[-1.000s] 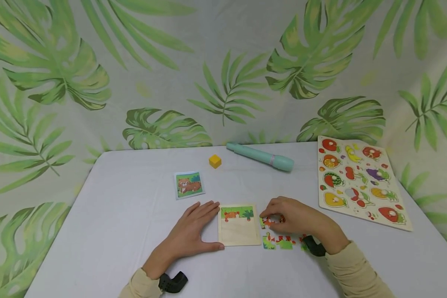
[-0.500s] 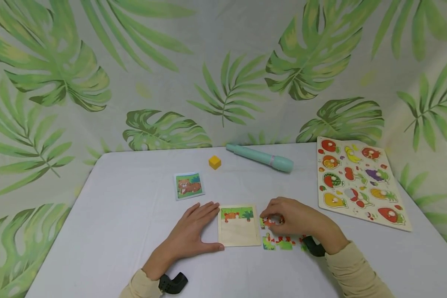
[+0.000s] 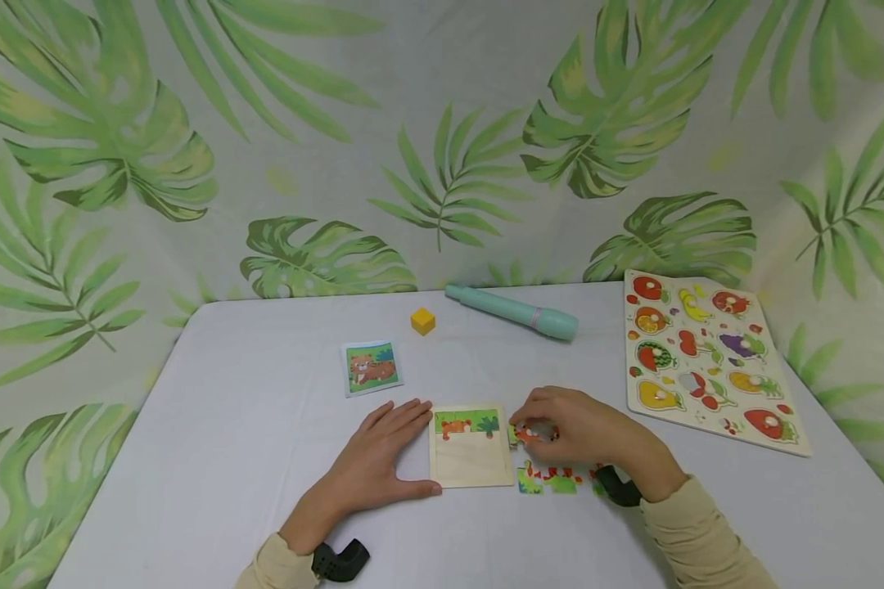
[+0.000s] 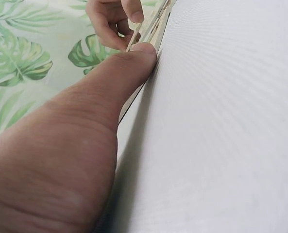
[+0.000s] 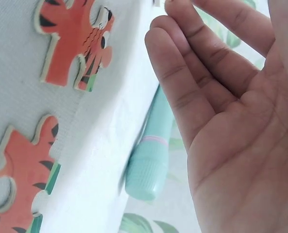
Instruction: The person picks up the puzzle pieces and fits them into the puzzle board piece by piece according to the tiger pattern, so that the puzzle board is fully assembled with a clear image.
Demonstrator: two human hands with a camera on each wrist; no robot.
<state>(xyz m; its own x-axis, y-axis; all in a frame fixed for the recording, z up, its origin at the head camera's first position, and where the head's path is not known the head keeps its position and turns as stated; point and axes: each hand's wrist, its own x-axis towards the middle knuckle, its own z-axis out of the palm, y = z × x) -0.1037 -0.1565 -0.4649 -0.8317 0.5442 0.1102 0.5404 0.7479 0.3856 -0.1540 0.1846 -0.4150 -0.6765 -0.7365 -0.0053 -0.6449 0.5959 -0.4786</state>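
A square wooden puzzle tray lies in front of me, with its top row filled by pieces showing a tiger's ears and green leaves. My left hand rests flat along its left side, fingertips by the upper corner and thumb at the lower one. At the tray's right, my right hand pinches a green-edged puzzle piece between thumb and finger; the left wrist view shows this piece edge-on, slightly raised. Orange tiger pieces lie under the right hand. Below them sits a row of green-and-red pieces, partly hidden by the wrist.
A tiger picture card lies behind the left hand. Farther back are a yellow cube and a teal tube with a wider end. A fruit peg-puzzle board occupies the right side. A leaf-patterned cloth hangs behind the table.
The right fingertips and the green-edged piece have shifted slightly left, toward the tray. My left hand keeps its place.
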